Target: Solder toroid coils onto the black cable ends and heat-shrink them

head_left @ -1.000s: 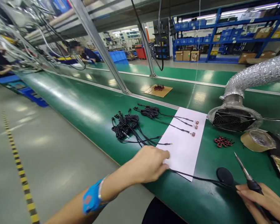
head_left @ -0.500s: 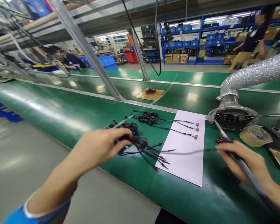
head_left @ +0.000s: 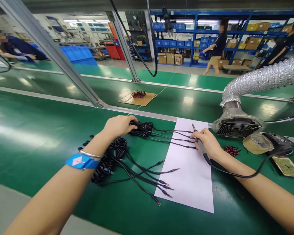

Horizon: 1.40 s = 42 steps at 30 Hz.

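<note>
My left hand (head_left: 121, 126), with a blue wrist strap (head_left: 82, 161), has its fingers closed on the coiled end of the back bundle of black cables (head_left: 142, 129). The wires of that bundle run right across a white sheet (head_left: 188, 176). My right hand (head_left: 207, 142) grips a soldering iron (head_left: 202, 150), its tip pointing up and away over the sheet. The fingertips of that hand are at the ends of the back wires and hide them. Nearer, a second heap of coiled cables (head_left: 110, 160) lies partly under my left forearm, its bared wire ends on and beside the sheet.
A fume extractor fan (head_left: 236, 127) with a silver duct (head_left: 262, 80) stands at right. Beside it are a round tan container (head_left: 257, 143), a sponge tray (head_left: 287, 166) and small red-black parts (head_left: 231, 150). Cardboard with dark red parts (head_left: 147, 99) lies farther back. People are beyond the bench.
My left hand has let the near cables down and moved to the back bundle. My right hand has brought the iron left, from near the fan to over the sheet. The view has turned right.
</note>
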Each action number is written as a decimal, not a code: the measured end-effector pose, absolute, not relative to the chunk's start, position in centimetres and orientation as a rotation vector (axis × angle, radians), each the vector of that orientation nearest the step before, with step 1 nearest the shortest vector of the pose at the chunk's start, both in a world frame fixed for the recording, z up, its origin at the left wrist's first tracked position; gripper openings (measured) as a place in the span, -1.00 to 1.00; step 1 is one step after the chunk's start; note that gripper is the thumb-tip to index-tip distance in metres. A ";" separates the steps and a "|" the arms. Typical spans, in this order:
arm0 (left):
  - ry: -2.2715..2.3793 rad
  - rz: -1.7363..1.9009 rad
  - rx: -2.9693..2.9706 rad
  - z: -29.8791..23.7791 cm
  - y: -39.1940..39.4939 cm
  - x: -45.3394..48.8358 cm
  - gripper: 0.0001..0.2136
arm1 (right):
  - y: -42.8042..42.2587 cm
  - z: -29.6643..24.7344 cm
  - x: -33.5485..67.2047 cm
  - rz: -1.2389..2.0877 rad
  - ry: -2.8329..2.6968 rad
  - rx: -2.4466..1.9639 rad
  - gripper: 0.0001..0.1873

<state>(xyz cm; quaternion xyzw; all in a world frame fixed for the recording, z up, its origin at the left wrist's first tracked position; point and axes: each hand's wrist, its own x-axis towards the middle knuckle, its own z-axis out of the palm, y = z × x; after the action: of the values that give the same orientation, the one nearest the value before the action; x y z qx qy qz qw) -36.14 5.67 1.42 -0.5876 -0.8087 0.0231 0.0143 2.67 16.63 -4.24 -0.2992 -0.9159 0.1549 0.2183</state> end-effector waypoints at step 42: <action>-2.279 -0.258 -2.636 -1.5 12.4 -3.1 -0.73 | 7.2 -4.8 21.0 0.310 -2.019 -0.526 -0.71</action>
<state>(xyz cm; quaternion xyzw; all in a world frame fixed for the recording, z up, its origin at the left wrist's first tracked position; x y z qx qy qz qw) -3.05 12.44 -1.54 -0.7427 -0.6421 -0.0727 -0.1753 20.96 7.22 -4.83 -0.2167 -0.8325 0.1278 0.4936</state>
